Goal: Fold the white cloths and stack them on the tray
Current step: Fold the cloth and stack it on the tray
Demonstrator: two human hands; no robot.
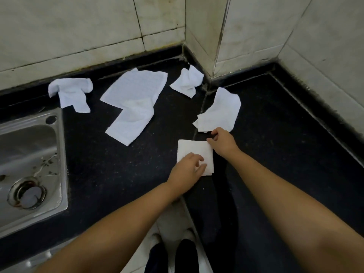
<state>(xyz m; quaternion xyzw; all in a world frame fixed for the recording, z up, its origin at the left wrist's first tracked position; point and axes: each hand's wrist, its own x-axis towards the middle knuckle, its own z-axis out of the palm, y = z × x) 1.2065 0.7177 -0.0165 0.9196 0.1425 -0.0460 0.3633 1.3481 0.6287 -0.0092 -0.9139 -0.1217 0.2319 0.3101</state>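
The folded cloth (194, 153), at the lower centre of the frame, is pressed flat by the left hand (187, 170); its upper right corner is pinched by the right hand (223, 141). Edges should be aligned before the crease is pressed. No tray is seen.

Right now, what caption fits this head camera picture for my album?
Both hands, left and right, on a folded white cloth on a dark counter, four unfolded cloths behind.

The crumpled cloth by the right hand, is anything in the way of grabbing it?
Nothing visible. The right hand sits just below the crumpled cloth, with only bare counter between them. The left hand rests on the folded cloth.
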